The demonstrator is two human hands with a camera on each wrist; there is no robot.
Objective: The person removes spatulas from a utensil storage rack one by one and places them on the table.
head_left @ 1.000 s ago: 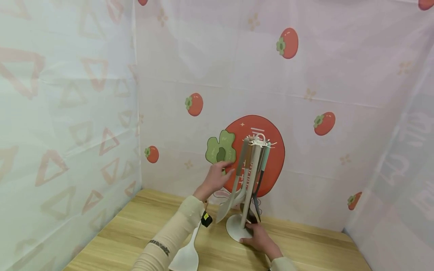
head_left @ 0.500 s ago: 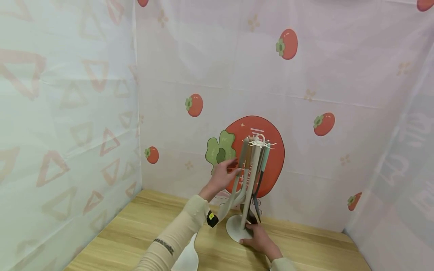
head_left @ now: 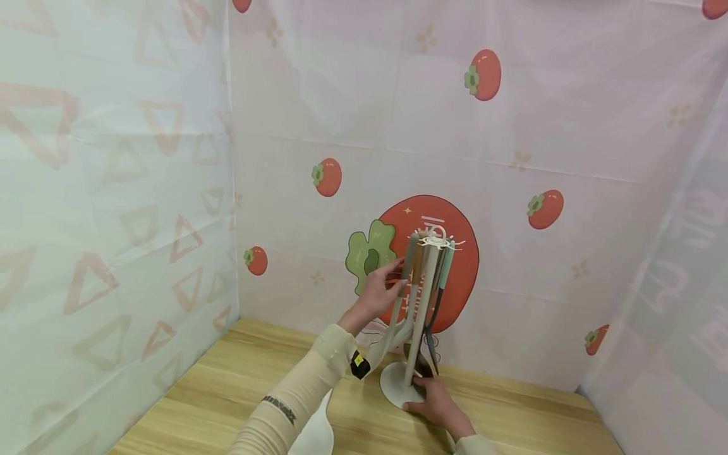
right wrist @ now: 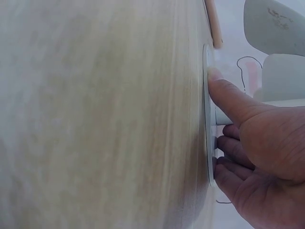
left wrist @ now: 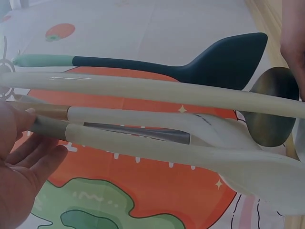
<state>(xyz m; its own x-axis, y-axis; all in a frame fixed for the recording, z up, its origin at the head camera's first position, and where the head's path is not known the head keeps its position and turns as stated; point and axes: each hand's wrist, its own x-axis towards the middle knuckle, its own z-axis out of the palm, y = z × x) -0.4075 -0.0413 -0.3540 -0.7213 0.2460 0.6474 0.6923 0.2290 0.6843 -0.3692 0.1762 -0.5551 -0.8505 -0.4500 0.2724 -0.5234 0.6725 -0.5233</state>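
Observation:
A white rotating-style utensil stand [head_left: 421, 316] stands upright on the table, several kitchen tools hanging from its top hooks. My left hand [head_left: 376, 294] is at its left side, pinching the grey handle of a hanging white-headed spatula [left wrist: 190, 152]; the thumb lies in front, other fingers partly hidden behind. Beside that handle hangs a white tool with a brown handle [left wrist: 50, 111]. Low down, my right hand [head_left: 440, 404] grips the stand's foot. Its thumb presses on the round base [right wrist: 208, 157] and its curled fingers reach past the pole.
A dark turner [left wrist: 224, 62] with a mint handle and a dark rounded tool head [left wrist: 274, 105] hang on the stand's other side. A white spatula [head_left: 315, 433] lies on the wooden table [head_left: 256, 360], partly behind the left sleeve. Printed cloth [head_left: 296, 227] walls the back and sides.
My left hand has moved right and slightly up to the grey spatula handle, and its thumb and fingers have closed in on it. The right hand stays on the base.

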